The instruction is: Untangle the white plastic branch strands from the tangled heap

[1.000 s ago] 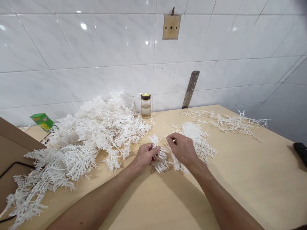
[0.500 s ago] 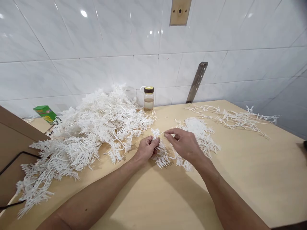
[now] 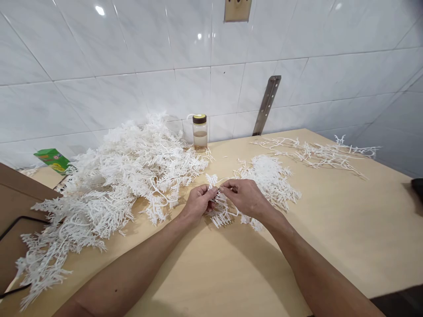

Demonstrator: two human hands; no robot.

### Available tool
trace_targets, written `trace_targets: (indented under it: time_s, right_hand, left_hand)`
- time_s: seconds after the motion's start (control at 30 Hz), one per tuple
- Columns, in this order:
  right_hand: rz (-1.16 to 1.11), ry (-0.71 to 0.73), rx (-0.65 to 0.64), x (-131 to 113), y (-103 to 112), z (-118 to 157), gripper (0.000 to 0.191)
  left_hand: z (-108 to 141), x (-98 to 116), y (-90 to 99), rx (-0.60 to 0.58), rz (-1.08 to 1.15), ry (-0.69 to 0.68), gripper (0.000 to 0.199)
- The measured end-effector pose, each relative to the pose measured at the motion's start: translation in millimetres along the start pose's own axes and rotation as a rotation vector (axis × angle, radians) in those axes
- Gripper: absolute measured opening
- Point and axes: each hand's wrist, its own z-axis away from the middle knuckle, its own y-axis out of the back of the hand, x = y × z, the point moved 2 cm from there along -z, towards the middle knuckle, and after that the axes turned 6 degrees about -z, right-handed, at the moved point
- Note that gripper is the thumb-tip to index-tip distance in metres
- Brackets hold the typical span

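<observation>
My left hand [image 3: 197, 203] pinches a white artificial branch [image 3: 220, 216] with fine, feathery plastic twigs, low over the table. Its thumb presses on the stem, and part of the branch is hidden behind the fingers. My right hand [image 3: 247, 196] is closed in a pinch on the same branch, its fingertips right beside the left thumb. What exactly lies between those fingertips is too small to see. Just beyond my right hand lies a small heap of white twig pieces [image 3: 272, 179]. A much larger pile of white branches [image 3: 132, 165] spreads to the left.
Thin bare white stems [image 3: 313, 153] lie at the back right. A lidded bottle of liquid [image 3: 200, 135] stands near the tiled wall. A green box [image 3: 53, 159] and a brown cardboard panel [image 3: 23, 198] are at the left. A metal bracket [image 3: 266, 105] leans against the wall.
My right hand has moved left, its fingertips from a little apart to beside my left thumb. The left hand keeps its hold. The whole view has shifted slightly.
</observation>
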Motion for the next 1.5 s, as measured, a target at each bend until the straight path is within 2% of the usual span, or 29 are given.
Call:
trace_targets:
  time_s: [0.27, 0.53, 0.67, 0.77, 0.83, 1.23, 1.5]
  right_hand:
    - [0.045, -0.031, -0.018, -3.1, 1.0, 1.0, 0.022]
    - [0.257, 0.035, 0.039, -5.1, -18.3, -2.4, 0.022]
    - [0.150, -0.022, 0.013, -3.9, -13.9, -2.5, 0.025]
    - [0.040, -0.015, -0.058, -4.2, -6.8, -0.6, 0.025]
    - [0.002, -0.006, -0.059, -4.2, -3.7, 0.4, 0.024]
    - [0.015, 0.039, -0.026, -4.8, -2.9, 1.6, 0.025]
    - [0.071, -0.002, 0.019, -8.8, -5.9, 1.9, 0.021]
  left_hand:
    - [1.9, 1.8, -1.4, 0.008, 0.020, -0.014, 0.047]
    - [0.5, 1.7, -1.2, -0.023, -0.032, -0.039, 0.050]
    - [0.4, 1.0, 0.8, -0.013, 0.011, -0.021, 0.050]
    - [0.7, 1.2, 1.8, -0.009, 0.039, 0.007, 0.048]
    - [1.0, 1.8, 1.9, -0.005, 0.038, 0.008, 0.047]
    - [-3.5, -5.2, 2.7, 0.068, -0.055, -0.050, 0.048]
    - [-0.7, -3.8, 2.0, 0.107, -0.121, -0.066, 0.043]
